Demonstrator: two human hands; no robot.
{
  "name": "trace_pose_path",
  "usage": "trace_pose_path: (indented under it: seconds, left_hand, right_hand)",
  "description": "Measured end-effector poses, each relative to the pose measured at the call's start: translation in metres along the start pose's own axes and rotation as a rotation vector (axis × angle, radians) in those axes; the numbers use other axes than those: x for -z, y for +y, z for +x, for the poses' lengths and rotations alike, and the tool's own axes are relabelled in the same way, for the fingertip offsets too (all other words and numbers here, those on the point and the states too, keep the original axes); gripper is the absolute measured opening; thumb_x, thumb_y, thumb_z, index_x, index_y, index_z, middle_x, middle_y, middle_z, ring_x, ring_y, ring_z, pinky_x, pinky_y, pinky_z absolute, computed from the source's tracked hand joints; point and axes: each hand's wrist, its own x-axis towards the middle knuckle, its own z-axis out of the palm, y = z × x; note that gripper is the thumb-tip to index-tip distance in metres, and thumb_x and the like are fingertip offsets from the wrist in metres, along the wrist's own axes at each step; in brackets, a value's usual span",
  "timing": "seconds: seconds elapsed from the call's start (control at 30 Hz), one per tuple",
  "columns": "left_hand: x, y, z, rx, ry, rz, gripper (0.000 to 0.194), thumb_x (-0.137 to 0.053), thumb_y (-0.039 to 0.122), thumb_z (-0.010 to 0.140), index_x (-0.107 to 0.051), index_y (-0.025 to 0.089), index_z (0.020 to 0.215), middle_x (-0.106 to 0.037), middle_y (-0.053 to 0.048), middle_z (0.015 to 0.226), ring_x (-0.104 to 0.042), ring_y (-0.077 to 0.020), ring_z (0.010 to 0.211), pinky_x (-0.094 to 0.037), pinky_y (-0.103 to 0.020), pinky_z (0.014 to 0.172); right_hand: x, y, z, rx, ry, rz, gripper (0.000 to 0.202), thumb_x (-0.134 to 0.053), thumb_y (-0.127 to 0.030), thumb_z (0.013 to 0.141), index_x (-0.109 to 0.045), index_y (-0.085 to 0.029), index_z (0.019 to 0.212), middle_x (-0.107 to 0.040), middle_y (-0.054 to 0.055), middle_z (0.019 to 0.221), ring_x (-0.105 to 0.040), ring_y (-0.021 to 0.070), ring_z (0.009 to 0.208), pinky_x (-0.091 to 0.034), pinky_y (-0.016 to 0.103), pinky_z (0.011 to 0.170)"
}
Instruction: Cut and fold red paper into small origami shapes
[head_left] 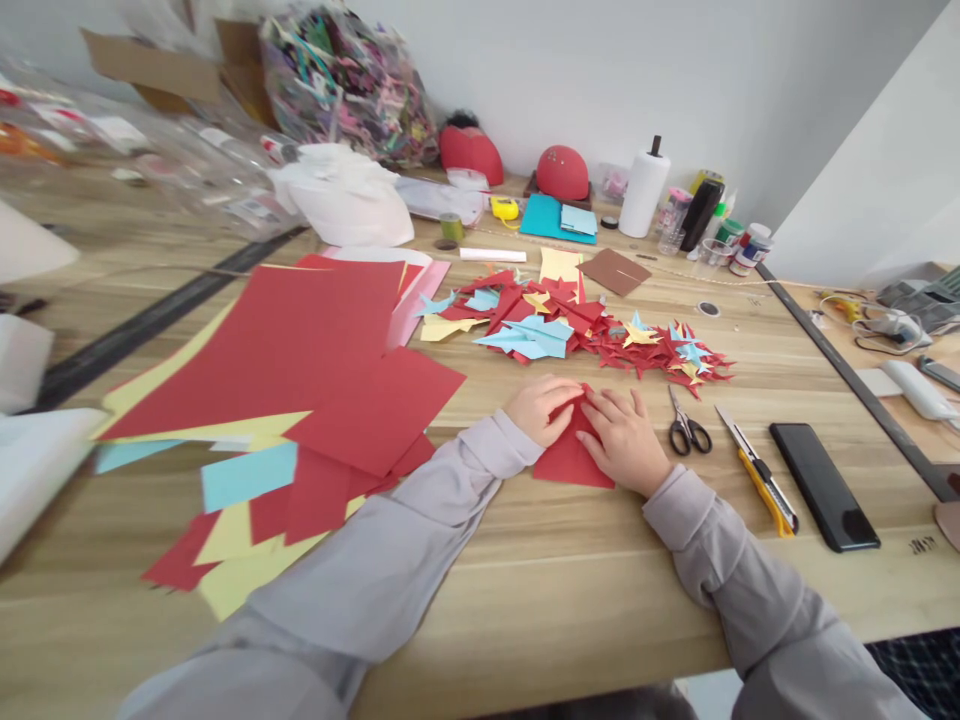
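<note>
A red sheet of paper (574,465) lies flat on the wooden table before me, its upper part narrowing to a folded tip under my fingers. My left hand (541,408) is closed at the paper's upper left edge, thumb and fingers pinching it. From the other side, my right hand (624,440) grips the same sheet near the tip, with its fingers bent onto the paper. Part of the fold is hidden by both hands. Just beyond them is a pile of folded red paper pieces (592,325), with a blue paper plane (529,338) on it.
Black-handled scissors (688,432), a yellow utility knife (761,480) and a black phone (823,487) lie to the right. Large red sheets (277,350) and coloured paper scraps spread out at left. Bottles, a white roll (643,195) and bags stand along the wall.
</note>
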Motion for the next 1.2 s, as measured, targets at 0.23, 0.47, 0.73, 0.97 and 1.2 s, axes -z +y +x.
trace_pose_path:
  seconds: [0.23,0.47,0.73,0.97,1.2]
  left_hand:
    - [-0.0026,-0.0007,0.0019,-0.101,-0.063,-0.016,0.022,-0.049,0.015,0.082,-0.070,0.015,0.087,-0.070,-0.011,0.093,-0.061,-0.0204,0.088,-0.053,-0.039,0.081]
    - [-0.0044,-0.0027,0.0000,-0.136,-0.057,-0.003,0.021,-0.050,0.014,0.080,-0.071,0.014,0.082,-0.072,-0.009,0.086,-0.060,-0.0209,0.084,-0.053,-0.038,0.078]
    - [-0.0049,-0.0023,-0.0001,-0.118,-0.094,-0.003,0.023,-0.049,0.015,0.078,-0.072,0.015,0.081,-0.072,-0.009,0.088,-0.060,-0.0214,0.085,-0.054,-0.039,0.078]
    - [-0.0061,-0.0034,-0.0004,-0.133,-0.099,-0.018,0.026,-0.048,0.013,0.077,-0.073,0.015,0.084,-0.072,-0.009,0.085,-0.061,-0.0219,0.090,-0.056,-0.039,0.081]
    - [-0.0066,-0.0041,-0.0016,-0.132,-0.134,-0.022,0.026,-0.048,0.013,0.077,-0.073,0.015,0.085,-0.072,-0.010,0.089,-0.061,-0.0223,0.094,-0.055,-0.041,0.084]
  right_hand:
    - [-0.0012,0.0006,0.0004,-0.015,-0.001,0.018,0.039,-0.040,-0.035,0.094,-0.054,-0.018,0.126,-0.052,0.012,0.136,-0.042,0.0268,0.127,-0.019,0.055,0.109]
    - [-0.0021,0.0029,0.0012,-0.055,-0.003,0.044,0.039,-0.036,-0.027,0.095,-0.052,-0.016,0.128,-0.050,0.013,0.138,-0.042,0.0250,0.127,-0.023,0.055,0.108]
    - [-0.0028,0.0037,0.0019,-0.063,-0.017,0.008,0.039,-0.035,-0.027,0.094,-0.051,-0.019,0.129,-0.052,0.011,0.137,-0.042,0.0256,0.128,-0.023,0.056,0.107]
    - [-0.0025,0.0029,0.0015,-0.068,-0.010,0.019,0.041,-0.036,-0.026,0.094,-0.048,-0.018,0.132,-0.051,0.013,0.137,-0.042,0.0262,0.127,-0.023,0.057,0.107]
    - [-0.0026,0.0030,0.0018,-0.067,-0.018,0.011,0.041,-0.038,-0.026,0.093,-0.049,-0.018,0.132,-0.051,0.013,0.137,-0.042,0.0264,0.128,-0.024,0.057,0.107]
